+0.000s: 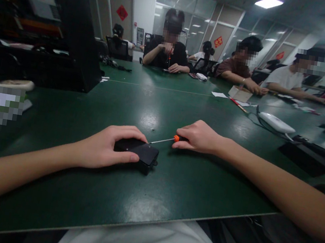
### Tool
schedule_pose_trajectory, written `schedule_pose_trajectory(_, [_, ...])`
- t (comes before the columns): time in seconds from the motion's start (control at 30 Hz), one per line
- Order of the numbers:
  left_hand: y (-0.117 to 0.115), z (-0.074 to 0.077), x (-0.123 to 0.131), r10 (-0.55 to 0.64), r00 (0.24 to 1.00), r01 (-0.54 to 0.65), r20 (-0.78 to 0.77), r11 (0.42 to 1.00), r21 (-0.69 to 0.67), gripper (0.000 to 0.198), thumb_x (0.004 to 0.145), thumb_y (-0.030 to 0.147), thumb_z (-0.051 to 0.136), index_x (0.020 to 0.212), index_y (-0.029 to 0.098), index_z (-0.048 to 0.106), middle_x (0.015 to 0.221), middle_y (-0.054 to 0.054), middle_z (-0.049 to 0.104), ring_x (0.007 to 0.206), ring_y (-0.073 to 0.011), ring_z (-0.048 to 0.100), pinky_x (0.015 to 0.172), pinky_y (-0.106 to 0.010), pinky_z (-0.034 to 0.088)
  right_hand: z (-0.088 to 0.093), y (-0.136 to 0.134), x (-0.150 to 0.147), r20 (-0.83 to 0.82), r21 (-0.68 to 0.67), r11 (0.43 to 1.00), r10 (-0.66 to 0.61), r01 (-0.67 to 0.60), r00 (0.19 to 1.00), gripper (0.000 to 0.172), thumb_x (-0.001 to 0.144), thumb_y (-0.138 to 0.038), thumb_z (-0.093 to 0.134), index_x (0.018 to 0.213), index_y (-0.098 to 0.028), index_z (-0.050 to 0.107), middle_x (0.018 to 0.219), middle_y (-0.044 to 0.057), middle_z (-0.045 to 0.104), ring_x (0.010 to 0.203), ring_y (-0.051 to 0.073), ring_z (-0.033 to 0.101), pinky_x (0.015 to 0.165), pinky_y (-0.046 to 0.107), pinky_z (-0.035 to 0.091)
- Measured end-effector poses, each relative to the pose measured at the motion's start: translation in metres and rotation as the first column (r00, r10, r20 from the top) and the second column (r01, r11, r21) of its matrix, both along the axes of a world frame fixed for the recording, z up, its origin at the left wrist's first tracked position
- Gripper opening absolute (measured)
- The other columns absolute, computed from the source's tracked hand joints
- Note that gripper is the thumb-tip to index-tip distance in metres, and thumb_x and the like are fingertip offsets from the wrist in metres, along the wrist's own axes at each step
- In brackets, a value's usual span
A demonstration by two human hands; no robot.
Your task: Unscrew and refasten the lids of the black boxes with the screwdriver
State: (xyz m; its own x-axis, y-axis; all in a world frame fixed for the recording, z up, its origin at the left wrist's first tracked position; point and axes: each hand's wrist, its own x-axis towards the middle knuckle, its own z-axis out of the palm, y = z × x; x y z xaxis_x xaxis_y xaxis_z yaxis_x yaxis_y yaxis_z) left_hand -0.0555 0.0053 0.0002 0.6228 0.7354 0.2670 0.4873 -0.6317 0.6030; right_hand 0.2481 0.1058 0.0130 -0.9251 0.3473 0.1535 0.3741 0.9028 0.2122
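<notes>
A small black box-shaped case [146, 154] rests on the green table, with a little tab sticking out at its right end. My left hand [115, 147] grips it from the left, fingers along the far side and thumb along the near side. In my right hand [195, 137] is a screwdriver [162, 141] with an orange and dark handle, mostly covered by the fingers. Its thin metal shaft slants left and slightly down, and the tip meets the far top edge of the case beside my left fingertips. Whether it sits in a screw I cannot tell.
A large black cabinet [70, 41] stands at the left. To the right lie a white power strip [276, 123] with cables and a dark flat box [308, 157]. A small open box [240, 93] and a red pencil-like stick [239, 105] lie farther back. People sit across the table.
</notes>
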Motion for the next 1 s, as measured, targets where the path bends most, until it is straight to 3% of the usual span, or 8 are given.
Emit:
schedule_pose_trajectory(0.13, [0.000,0.000,0.000,-0.001,1.000,0.002,-0.002,1.000,0.014,0.035,0.092,0.044,0.069,0.117,0.020,0.067,0.114,-0.006,0.068,0.102,-0.0232,0.064,0.088,-0.031,0.047,0.007,0.003,0.005,-0.081,0.135,0.984,0.128,-0.116,0.988,0.068,0.098,-0.070,0.034,0.069,-0.014,0.057,0.059,0.001,0.055,0.049,0.007,0.040,0.053,0.024,0.017])
schedule_pose_trajectory(0.3, [0.000,0.001,0.000,-0.003,1.000,0.003,0.000,1.000,0.012,0.035,0.092,0.044,0.069,0.117,0.019,0.067,0.113,-0.005,0.068,0.101,-0.0228,0.064,0.088,-0.031,0.047,0.013,0.008,0.011,-0.117,0.290,0.922,0.301,-0.257,0.946,0.060,0.099,-0.061,0.044,0.062,-0.014,0.051,0.053,-0.002,0.048,0.046,0.006,0.036,0.050,0.023,0.018])
schedule_pose_trajectory(0.5, [0.000,0.000,0.000,-0.009,1.000,0.009,-0.001,1.000,0.016,0.035,0.092,0.044,0.069,0.117,0.020,0.067,0.114,-0.005,0.069,0.102,-0.0227,0.064,0.089,-0.030,0.047,0.018,0.006,0.011,-0.116,0.346,0.896,0.334,-0.278,0.935,0.059,0.098,-0.060,0.048,0.060,-0.015,0.051,0.052,-0.002,0.048,0.046,0.006,0.037,0.050,0.024,0.019])
schedule_pose_trajectory(0.67, [0.002,-0.002,-0.002,-0.033,0.999,0.034,-0.018,0.999,0.020,0.035,0.093,0.042,0.069,0.120,0.021,0.066,0.116,-0.004,0.068,0.105,-0.0220,0.063,0.091,-0.029,0.046,0.021,0.001,0.011,-0.113,0.306,0.928,0.258,-0.213,0.960,0.061,0.097,-0.063,0.047,0.061,-0.015,0.053,0.052,-0.002,0.049,0.046,0.006,0.035,0.051,0.025,0.017])
schedule_pose_trajectory(0.9, [0.001,0.001,0.000,-0.054,0.998,0.054,-0.011,0.998,0.014,0.032,0.094,0.042,0.067,0.118,0.021,0.066,0.115,-0.004,0.068,0.104,-0.0211,0.063,0.091,-0.028,0.047,0.009,0.005,0.007,-0.077,0.011,0.987,0.158,-0.158,0.984,0.066,0.100,-0.066,0.037,0.061,-0.014,0.051,0.053,-0.001,0.047,0.048,0.005,0.036,0.053,0.024,0.019])
schedule_pose_trajectory(1.0, [0.001,0.001,0.001,-0.048,0.999,0.048,-0.014,0.999,0.019,0.032,0.094,0.042,0.067,0.118,0.021,0.066,0.114,-0.004,0.068,0.102,-0.0214,0.064,0.090,-0.028,0.047,0.012,0.007,0.007,-0.069,0.011,0.984,0.176,-0.175,0.982,0.066,0.100,-0.065,0.036,0.062,-0.014,0.051,0.053,-0.001,0.047,0.048,0.005,0.036,0.053,0.024,0.019])
